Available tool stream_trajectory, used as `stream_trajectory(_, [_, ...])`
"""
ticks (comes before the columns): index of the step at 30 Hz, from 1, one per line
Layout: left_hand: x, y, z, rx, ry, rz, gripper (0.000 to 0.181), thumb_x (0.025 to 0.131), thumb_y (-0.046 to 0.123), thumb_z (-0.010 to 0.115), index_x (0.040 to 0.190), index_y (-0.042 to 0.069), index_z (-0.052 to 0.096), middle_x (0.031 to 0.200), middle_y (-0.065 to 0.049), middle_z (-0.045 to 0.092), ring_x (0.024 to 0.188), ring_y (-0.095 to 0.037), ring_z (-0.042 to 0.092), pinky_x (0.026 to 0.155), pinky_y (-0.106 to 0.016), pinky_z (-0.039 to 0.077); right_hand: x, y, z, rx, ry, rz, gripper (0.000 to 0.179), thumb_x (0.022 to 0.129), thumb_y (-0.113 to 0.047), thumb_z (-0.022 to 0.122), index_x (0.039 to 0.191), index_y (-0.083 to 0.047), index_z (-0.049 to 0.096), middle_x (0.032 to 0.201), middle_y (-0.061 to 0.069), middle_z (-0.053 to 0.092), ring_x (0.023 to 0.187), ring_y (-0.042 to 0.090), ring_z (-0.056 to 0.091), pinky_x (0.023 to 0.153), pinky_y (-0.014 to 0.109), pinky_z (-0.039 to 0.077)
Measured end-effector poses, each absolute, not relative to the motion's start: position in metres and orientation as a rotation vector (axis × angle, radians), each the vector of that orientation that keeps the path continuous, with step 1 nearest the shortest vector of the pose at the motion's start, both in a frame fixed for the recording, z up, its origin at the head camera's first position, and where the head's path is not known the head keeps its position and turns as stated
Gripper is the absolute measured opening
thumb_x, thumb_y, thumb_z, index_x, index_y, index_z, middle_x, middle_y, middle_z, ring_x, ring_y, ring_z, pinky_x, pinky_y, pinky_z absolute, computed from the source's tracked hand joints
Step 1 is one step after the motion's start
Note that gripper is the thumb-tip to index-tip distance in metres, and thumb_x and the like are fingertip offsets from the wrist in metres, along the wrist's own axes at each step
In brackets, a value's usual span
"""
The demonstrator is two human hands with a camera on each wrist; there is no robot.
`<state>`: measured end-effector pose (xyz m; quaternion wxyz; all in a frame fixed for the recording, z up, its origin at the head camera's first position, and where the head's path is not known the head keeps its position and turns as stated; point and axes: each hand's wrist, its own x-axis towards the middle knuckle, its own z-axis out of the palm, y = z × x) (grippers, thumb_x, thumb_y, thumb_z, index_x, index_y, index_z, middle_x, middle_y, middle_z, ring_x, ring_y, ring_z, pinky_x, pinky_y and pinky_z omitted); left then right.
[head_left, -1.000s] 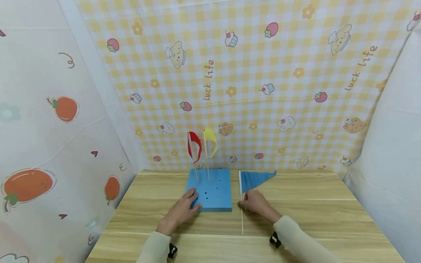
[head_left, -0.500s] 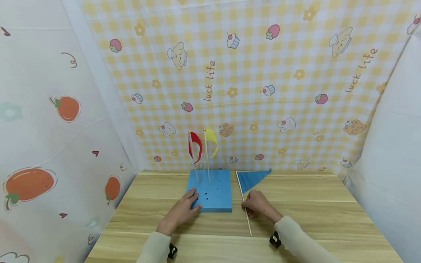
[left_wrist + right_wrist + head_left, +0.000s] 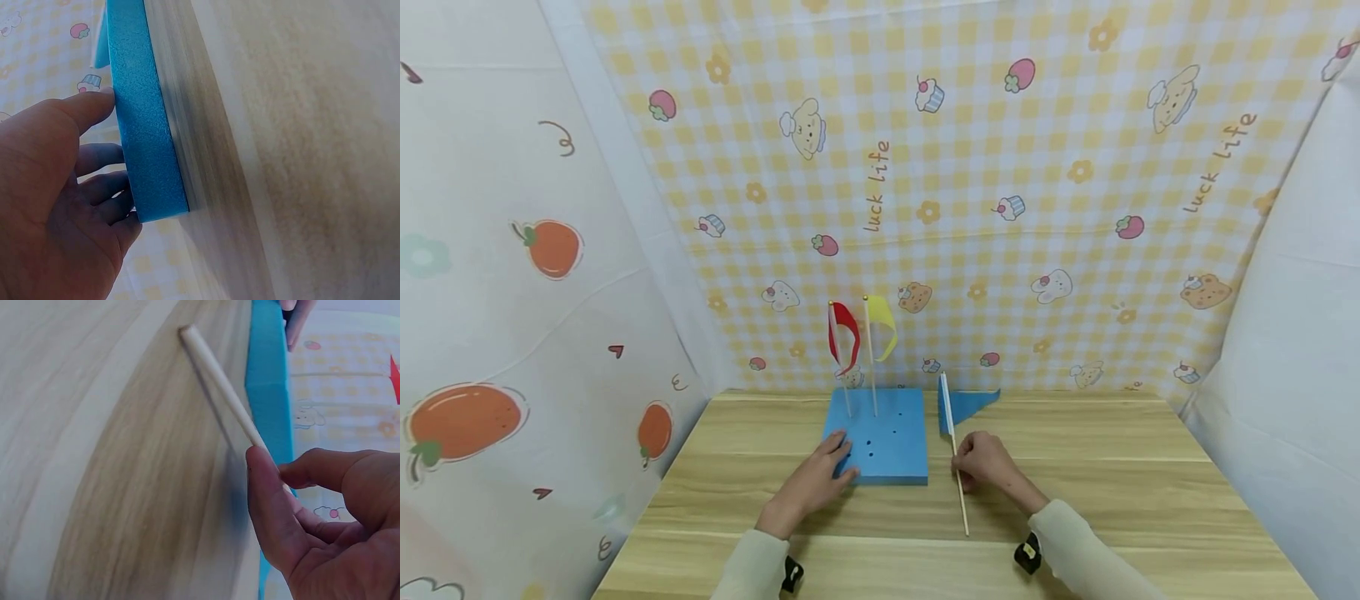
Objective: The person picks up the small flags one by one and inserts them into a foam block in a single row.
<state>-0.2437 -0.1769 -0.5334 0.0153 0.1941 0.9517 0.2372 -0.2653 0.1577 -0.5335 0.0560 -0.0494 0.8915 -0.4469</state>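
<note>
My right hand (image 3: 985, 460) pinches the thin wooden stick of a blue pennant flag (image 3: 958, 408) between thumb and fingers. The stick slants, its bare lower end (image 3: 190, 332) pointing toward the table's front; the cloth is at the far end. Left of it lies a blue foam board (image 3: 895, 457) with several small holes in its top. My left hand (image 3: 814, 481) rests on the board's front left corner, fingers spread and thumb near the front edge, as the left wrist view also shows. A red flag (image 3: 846, 329) and a yellow flag (image 3: 882, 321) stand upright in the board's back part.
The board and both hands are over a wood-grain table (image 3: 1075, 483). A yellow checked cloth (image 3: 970, 167) hangs behind its back edge. White cloth (image 3: 647, 167) hangs along the left, and another white sheet (image 3: 1292, 292) closes the right side.
The blue flag has turned in my right hand: its stick's lower end swung right, its top lifted, and the cloth now folds around the stick. My left hand and the board have not moved.
</note>
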Motion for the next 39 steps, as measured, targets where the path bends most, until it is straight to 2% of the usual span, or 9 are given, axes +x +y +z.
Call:
stream_trajectory(3, [-0.244,-0.177,-0.533,0.598,2.954,0.759,0.063,0.108,0.031,0.065,0.156,-0.006,0.049,0.171,-0.023,0.035,0.16,-0.042,0.032,0.126,-0.058,0.037,-0.267,0.157,-0.528,-0.154,2.752,-1.373,0.011,0.091,0.002,0.071,0.081,-0.002,0.068,0.064,0.006,0.068,0.048,0.014,0.066,0.047,0.026,0.057])
stream_trajectory(10, [-0.243,-0.178,-0.534,0.597,2.952,0.759,0.063,0.108,0.032,0.066,0.156,-0.006,0.049,0.171,-0.023,0.034,0.161,-0.041,0.032,0.126,-0.058,0.037,-0.274,0.155,-0.513,-0.115,2.644,-1.634,0.005,0.096,0.001,0.067,0.091,0.003,0.066,0.077,0.013,0.07,0.057,0.019,0.071,0.058,0.043,0.066])
stream_trajectory(19, [-0.244,-0.178,-0.534,0.597,2.947,0.764,0.063,0.108,0.032,0.065,0.156,-0.006,0.048,0.172,-0.023,0.034,0.161,-0.041,0.031,0.126,-0.058,0.036,-0.286,0.148,-0.491,-0.208,2.618,-1.718,0.006,0.101,-0.001,0.065,0.096,0.002,0.065,0.084,0.014,0.069,0.066,0.021,0.073,0.069,0.048,0.068])
stream_trajectory(28, [-0.244,-0.178,-0.533,0.595,2.95,0.763,0.063,0.108,0.032,0.066,0.156,-0.006,0.049,0.171,-0.023,0.035,0.16,-0.042,0.032,0.126,-0.058,0.037,-0.298,0.132,-0.474,-0.311,2.634,-1.753,0.006,0.102,-0.002,0.065,0.097,-0.001,0.062,0.089,0.015,0.069,0.074,0.025,0.075,0.072,0.045,0.069])
stream_trajectory(32, [-0.244,-0.178,-0.534,0.591,2.955,0.761,0.063,0.108,0.033,0.066,0.156,-0.005,0.049,0.172,-0.022,0.035,0.161,-0.041,0.032,0.126,-0.058,0.037,-0.305,0.124,-0.466,-0.359,2.663,-1.769,0.006,0.101,-0.002,0.067,0.098,-0.001,0.062,0.091,0.015,0.069,0.08,0.033,0.077,0.074,0.047,0.068])
stream_trajectory(35, [-0.244,-0.178,-0.534,0.589,2.956,0.759,0.063,0.108,0.033,0.065,0.156,-0.005,0.049,0.172,-0.022,0.034,0.161,-0.041,0.032,0.126,-0.058,0.037,-0.31,0.118,-0.462,-0.404,2.686,-1.769,0.005,0.101,-0.003,0.068,0.099,-0.002,0.063,0.092,0.015,0.07,0.08,0.031,0.076,0.074,0.045,0.069])
stream_trajectory(39, [-0.243,-0.178,-0.534,0.594,2.955,0.758,0.063,0.108,0.032,0.065,0.156,-0.005,0.049,0.172,-0.022,0.034,0.161,-0.041,0.032,0.126,-0.058,0.037,-0.317,0.109,-0.458,-0.458,2.727,-1.736,0.006,0.101,-0.003,0.068,0.098,-0.003,0.064,0.092,0.014,0.071,0.077,0.019,0.074,0.071,0.036,0.068])
